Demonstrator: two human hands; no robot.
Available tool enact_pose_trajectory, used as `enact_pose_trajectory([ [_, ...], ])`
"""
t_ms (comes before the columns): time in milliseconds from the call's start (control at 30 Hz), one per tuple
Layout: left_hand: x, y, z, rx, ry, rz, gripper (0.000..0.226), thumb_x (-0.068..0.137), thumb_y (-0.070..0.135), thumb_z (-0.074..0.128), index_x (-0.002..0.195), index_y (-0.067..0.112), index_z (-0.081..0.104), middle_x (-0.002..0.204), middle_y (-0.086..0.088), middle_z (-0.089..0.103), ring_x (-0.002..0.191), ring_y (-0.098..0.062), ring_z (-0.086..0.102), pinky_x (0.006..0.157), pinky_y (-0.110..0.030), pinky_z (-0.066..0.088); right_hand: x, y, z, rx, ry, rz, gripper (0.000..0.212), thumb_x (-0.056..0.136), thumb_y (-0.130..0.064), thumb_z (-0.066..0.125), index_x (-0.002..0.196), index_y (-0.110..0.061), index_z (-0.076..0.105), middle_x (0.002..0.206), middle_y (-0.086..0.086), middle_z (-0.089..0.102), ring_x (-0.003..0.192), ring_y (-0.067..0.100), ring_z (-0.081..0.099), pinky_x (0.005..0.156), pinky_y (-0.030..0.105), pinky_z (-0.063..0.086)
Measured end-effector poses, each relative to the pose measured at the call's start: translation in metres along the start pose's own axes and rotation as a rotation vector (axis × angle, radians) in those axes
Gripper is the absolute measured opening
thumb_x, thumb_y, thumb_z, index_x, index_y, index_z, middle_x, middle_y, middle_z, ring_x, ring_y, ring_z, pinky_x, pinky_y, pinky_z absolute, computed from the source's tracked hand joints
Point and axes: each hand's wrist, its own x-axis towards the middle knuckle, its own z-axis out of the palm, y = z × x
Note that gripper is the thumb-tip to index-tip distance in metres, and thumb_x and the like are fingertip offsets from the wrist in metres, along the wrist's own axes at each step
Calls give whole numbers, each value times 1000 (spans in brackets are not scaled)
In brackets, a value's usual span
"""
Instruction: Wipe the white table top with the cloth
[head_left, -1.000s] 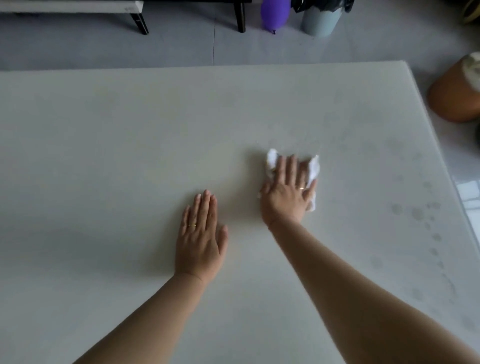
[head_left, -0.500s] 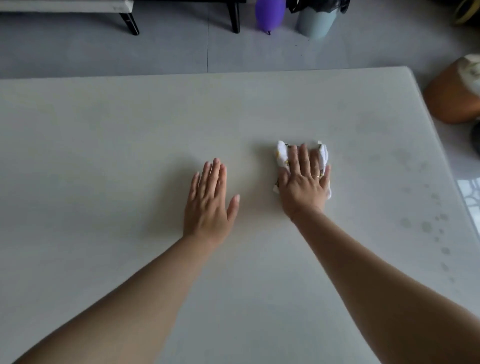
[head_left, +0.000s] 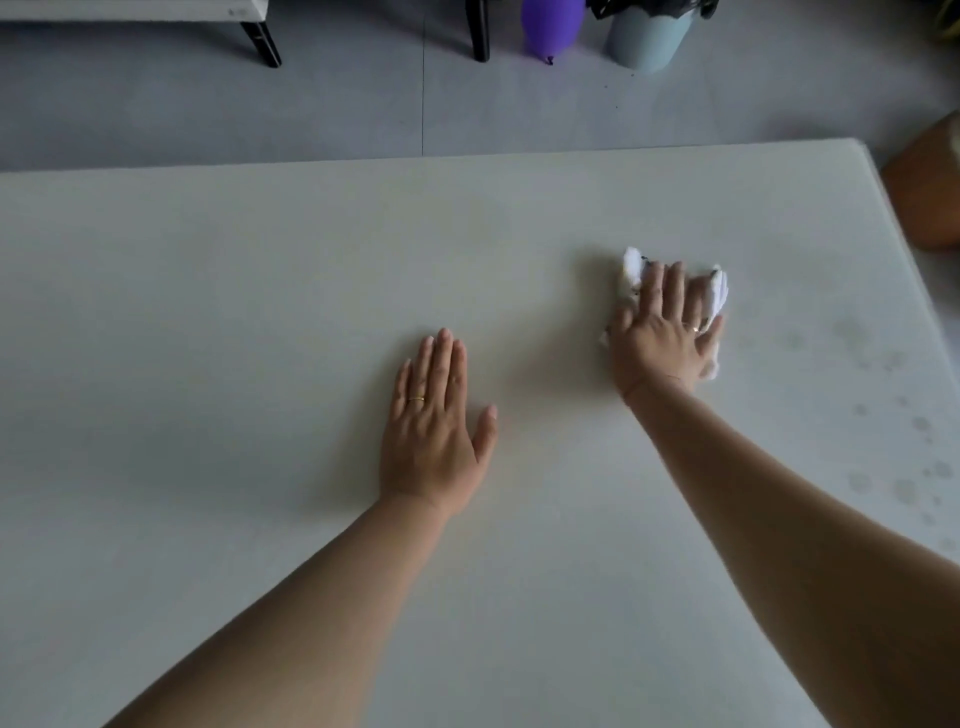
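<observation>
The white table top (head_left: 234, 312) fills most of the view. My right hand (head_left: 662, 332) lies flat on a crumpled white cloth (head_left: 719, 291), right of the table's middle, pressing it onto the surface. The cloth's edges stick out beyond my fingertips and to the right of my palm. My left hand (head_left: 434, 426) rests flat on the bare table with its fingers together and holds nothing, a hand's width to the left of the cloth and nearer to me. Several faint round damp spots (head_left: 904, 488) mark the table near its right edge.
Beyond the far edge is grey floor with black furniture legs (head_left: 267, 47), a purple object (head_left: 550, 26) and a pale blue bin (head_left: 647, 36). A brown rounded object (head_left: 924, 192) stands off the table's right far corner.
My right hand has slid the cloth away from me and to the right across the table. My left hand has stayed flat on the table, shifting only slightly.
</observation>
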Motion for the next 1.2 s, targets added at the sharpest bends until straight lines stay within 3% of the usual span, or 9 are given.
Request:
enact_pose_trajectory([
  [67, 0, 0, -1, 19, -7, 0, 70, 92, 45, 24, 148, 4, 20, 157, -13, 16, 145, -26, 13, 119, -41, 13, -18, -32, 10, 34, 12, -55, 61, 95, -38, 31, 150, -25, 9, 160, -2, 3, 146, 19, -3, 115, 47, -8],
  [200, 1, 2, -2, 7, 5, -6, 68, 93, 46, 27, 145, 3, 30, 152, -16, 29, 142, -28, 24, 117, -43, 20, -66, -78, 30, -14, -65, -563, 58, 97, -44, 26, 150, -28, 9, 159, -5, 5, 146, 15, -4, 114, 43, -14],
  [300, 0, 0, -1, 15, -4, 7, 69, 92, 45, 27, 146, 2, 27, 153, -16, 26, 144, -26, 21, 118, -42, 17, -42, -60, 20, -126, -76, -832, 54, 98, -45, 26, 149, -31, 15, 158, -6, 12, 146, 16, 3, 117, 40, -2],
  [367, 1, -1, 0, 22, -12, 11, 71, 91, 45, 26, 147, 3, 22, 156, -14, 20, 145, -26, 16, 118, -41, 14, -10, -35, 11, -148, -37, -759, 52, 99, -42, 25, 149, -32, 15, 158, -6, 14, 146, 16, 3, 117, 41, 4],
  [533, 1, 1, 0, 8, -12, -4, 71, 90, 45, 27, 148, 3, 22, 156, -14, 17, 145, -26, 14, 118, -42, 15, 13, -35, 7, -9, -5, -126, 56, 97, -41, 25, 150, -31, 9, 160, -5, 2, 146, 16, -5, 116, 45, -7],
  [800, 2, 2, -2, 22, -32, -5, 72, 90, 46, 22, 148, 3, 20, 156, -15, 18, 145, -27, 14, 119, -41, 11, -22, -67, 17, -172, -64, -890, 55, 98, -44, 28, 149, -31, 13, 159, -6, 10, 146, 16, 4, 116, 40, -3],
  [1033, 31, -1, -13, -25, 40, -22, 74, 87, 45, 21, 149, 4, 16, 158, -12, 10, 146, -25, 7, 118, -37, 1, 14, -59, 13, -5, 6, -227, 56, 96, -38, 25, 149, -32, 9, 159, -6, 3, 146, 14, -4, 116, 42, -8],
  [1100, 55, -4, -16, -20, 77, -59, 69, 90, 39, 24, 148, 3, 18, 157, -14, 13, 146, -26, 10, 118, -37, 1, -4, -83, 23, 45, -3, -238, 59, 95, -39, 29, 150, -30, 9, 159, -4, 3, 146, 17, -5, 115, 43, -11],
  [1200, 80, -13, -14, 2, 86, -96, 63, 94, 30, 35, 148, 3, 17, 157, -15, 12, 146, -25, 9, 118, -37, 2, -23, -88, 29, -33, -37, -586, 57, 97, -40, 29, 150, -30, 10, 159, -4, 6, 146, 17, -3, 115, 40, -11],
])
